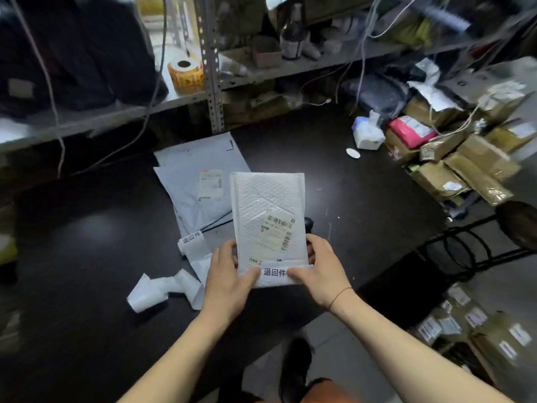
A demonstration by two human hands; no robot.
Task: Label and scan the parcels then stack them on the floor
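Both hands clamped on the near end of a white mailer (pixel 268 216), held just above a black table (pixel 363 199). Left hand (pixel 229 279) gripping the near left corner, thumb (pixel 250 277) pressed flat on a white label (pixel 274 271) printed with three black characters. Right hand (pixel 318 270) mirroring it at the near right corner, thumb on the label's other end, fingers curled behind the mailer's edge. Label lying across the mailer's near edge, just below a creased barcode slip (pixel 276 229) already stuck there at a slant.

Judged to be the labelling step, scanning and stacking not yet done. To do it well: smooth from the label's middle outward with both thumbs, press the ends down last, keep clear of the barcode slip for a clean scan.

Left of the mailer, a curling label strip (pixel 171 283) on the table. Behind the mailer, grey bags (pixel 200 164) lying flat. Far right of the mailer, a heap of brown boxes (pixel 465 158). No scanner clearly in view.
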